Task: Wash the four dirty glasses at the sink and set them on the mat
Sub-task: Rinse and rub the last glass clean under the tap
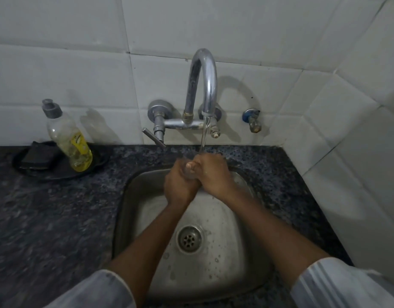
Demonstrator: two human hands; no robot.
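My left hand (180, 183) and my right hand (211, 172) are pressed together over the back of the steel sink (134, 196), right under the tap's spout. Between them is a small clear glass (190, 173). Both hands close around it, and fingers hide most of it. A thin stream of water (203, 138) runs from the chrome tap (202, 85) onto the hands and the glass. No other glasses and no mat are in view.
A dish soap bottle (69, 141) with yellow liquid leans on a black tray (36, 172) holding a dark scrub pad (38, 157) at the back left. The tap lever (154, 137) sticks out towards the dark granite counter (47, 218). The drain (189, 238) lies mid-basin. Tiled walls close in behind and to the right.
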